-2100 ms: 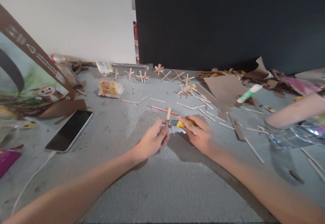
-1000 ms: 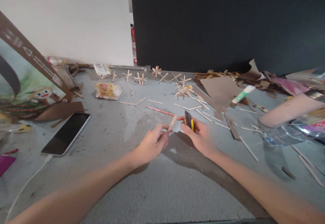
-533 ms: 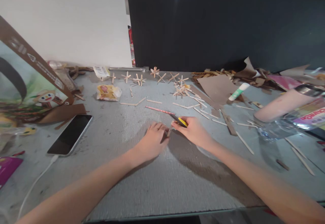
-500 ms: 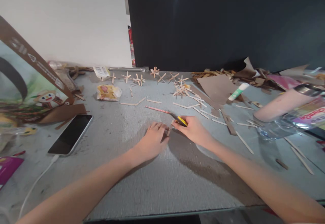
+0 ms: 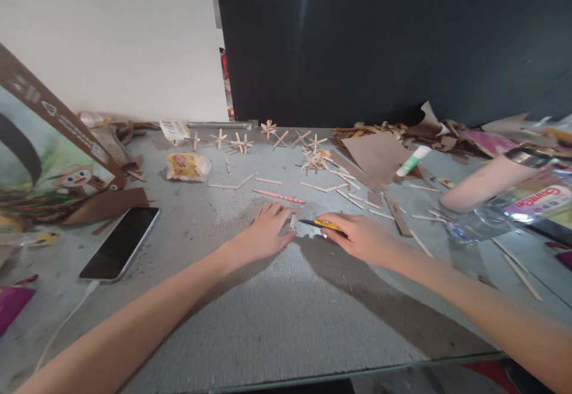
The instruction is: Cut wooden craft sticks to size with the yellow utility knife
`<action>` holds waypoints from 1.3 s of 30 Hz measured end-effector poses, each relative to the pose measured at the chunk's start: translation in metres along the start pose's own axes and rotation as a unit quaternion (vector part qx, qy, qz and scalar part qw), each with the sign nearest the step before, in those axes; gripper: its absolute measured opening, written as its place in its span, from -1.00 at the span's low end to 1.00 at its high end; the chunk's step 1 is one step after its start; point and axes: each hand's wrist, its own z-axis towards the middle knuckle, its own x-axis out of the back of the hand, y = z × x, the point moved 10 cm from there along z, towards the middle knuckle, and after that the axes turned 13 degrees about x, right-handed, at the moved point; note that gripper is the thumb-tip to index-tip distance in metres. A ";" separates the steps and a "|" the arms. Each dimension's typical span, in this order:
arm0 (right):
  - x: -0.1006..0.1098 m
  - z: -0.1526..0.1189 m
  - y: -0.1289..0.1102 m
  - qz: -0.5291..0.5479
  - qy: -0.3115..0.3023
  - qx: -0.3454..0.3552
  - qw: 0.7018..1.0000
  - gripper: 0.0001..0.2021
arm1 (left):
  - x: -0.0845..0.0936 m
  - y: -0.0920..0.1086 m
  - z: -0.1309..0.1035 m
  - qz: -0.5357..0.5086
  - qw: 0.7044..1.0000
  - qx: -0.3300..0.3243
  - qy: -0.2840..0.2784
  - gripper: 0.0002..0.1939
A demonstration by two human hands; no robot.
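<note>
My left hand (image 5: 267, 231) lies on the grey table with its fingers apart. A short piece of wooden stick (image 5: 292, 222) rests between its thumb and index finger, not gripped. My right hand (image 5: 353, 236) is closed round a yellow and black cutter (image 5: 329, 225), whose dark tip points left at the short piece. A red and white pencil-like stick (image 5: 277, 195) lies just beyond the hands. Thin wooden sticks (image 5: 268, 180) are set out behind it, some joined at an angle. Star-shaped stick pieces (image 5: 241, 142) stand farther back.
A phone (image 5: 120, 243) with a cable and a printed box (image 5: 67, 161) are at the left. A wrapped snack (image 5: 187, 167) lies back left. On the right are a glue stick (image 5: 413, 161), a pink flask (image 5: 487, 180), a plastic bottle (image 5: 531, 203) and cardboard scraps (image 5: 379, 152).
My right hand has moved right and slightly down, and the cutter's tip has come away from the pencil-like stick. The fingers of my left hand have spread, showing the short piece.
</note>
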 end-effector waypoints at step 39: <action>-0.013 0.006 -0.018 -0.159 0.041 0.124 0.979 -0.68 | -0.001 -0.015 0.005 0.058 0.996 -0.006 -0.071 -0.50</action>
